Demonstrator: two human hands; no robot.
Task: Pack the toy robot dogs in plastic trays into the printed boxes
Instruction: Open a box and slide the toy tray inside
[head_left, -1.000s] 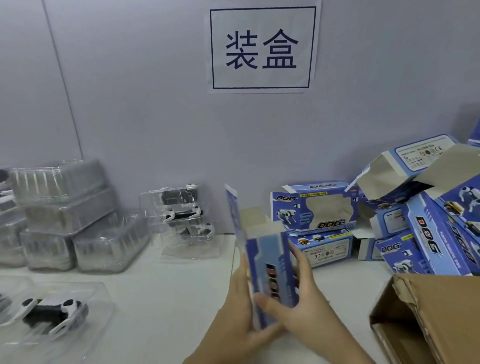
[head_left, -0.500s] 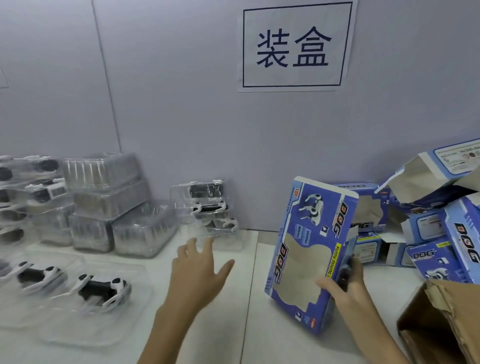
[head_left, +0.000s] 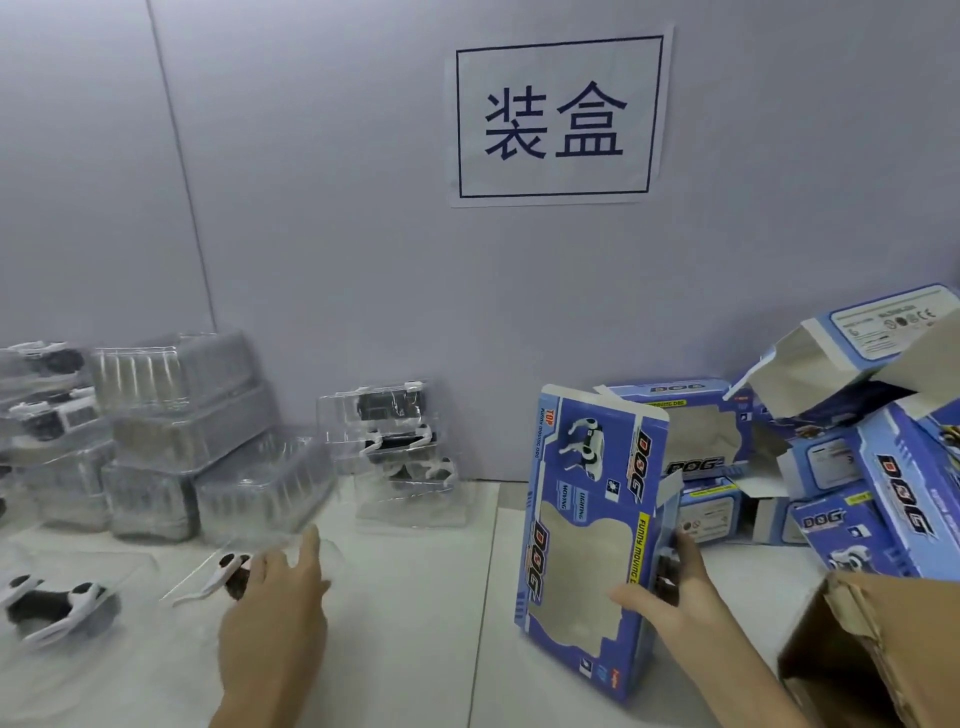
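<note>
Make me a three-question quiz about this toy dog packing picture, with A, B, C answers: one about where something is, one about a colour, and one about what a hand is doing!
1. Where is the brown cardboard carton?
A. bottom right
B. top left
C. under the wall sign

2. What colour is the upright printed DOG box?
A. red
B. blue
C. green

3. What is the right hand doing?
A. resting flat on the table
B. pointing at the sign
C. gripping the box

Answers:
1 A, the carton fills the lower right corner.
2 B, its panels are blue with a window.
3 C, its thumb lies on the box front and fingers curl round its edge, while the left hand reaches over a toy dog in a clear tray.
</note>
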